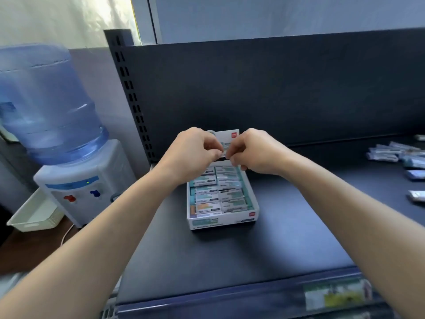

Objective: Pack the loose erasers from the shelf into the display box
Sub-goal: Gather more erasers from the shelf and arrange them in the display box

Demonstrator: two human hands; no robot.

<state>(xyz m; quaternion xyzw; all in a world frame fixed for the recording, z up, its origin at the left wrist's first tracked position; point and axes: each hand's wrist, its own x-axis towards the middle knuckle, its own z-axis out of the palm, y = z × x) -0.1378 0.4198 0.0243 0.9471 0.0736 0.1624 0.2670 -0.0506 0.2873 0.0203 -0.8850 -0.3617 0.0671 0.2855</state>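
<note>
- Both bare forearms reach in from the lower corners and meet over the far end of the display box.
- Along the near edge of the dark shelf [230, 261] runs a blue label strip [230, 300], with a blurred printed card at its right.
- Set on the middle of the shelf, the white display box [220, 221] stands open, its low front wall facing the camera.
- Two rows of packed erasers [218, 192] in teal-and-white sleeves fill it, with one orange-marked sleeve at the near left.
- Above the box's far end, the left hand [193, 150] and the right hand [255, 153] pinch one wrapped eraser [224, 146] between curled fingers and thumbs, one hand at each end.
- Just behind that eraser rises the box's white lid flap [230, 134], bearing a small red logo.
- Well apart to the right, loose erasers [391, 153] lie scattered on the shelf.
- Left of the shelf stands a white water dispenser [80, 187] with a blue bottle [46, 100] on top, and a pale plastic basket [34, 215] beside its base.
- Farthest back are the dark back panel [276, 88] and a slotted upright [131, 95].
</note>
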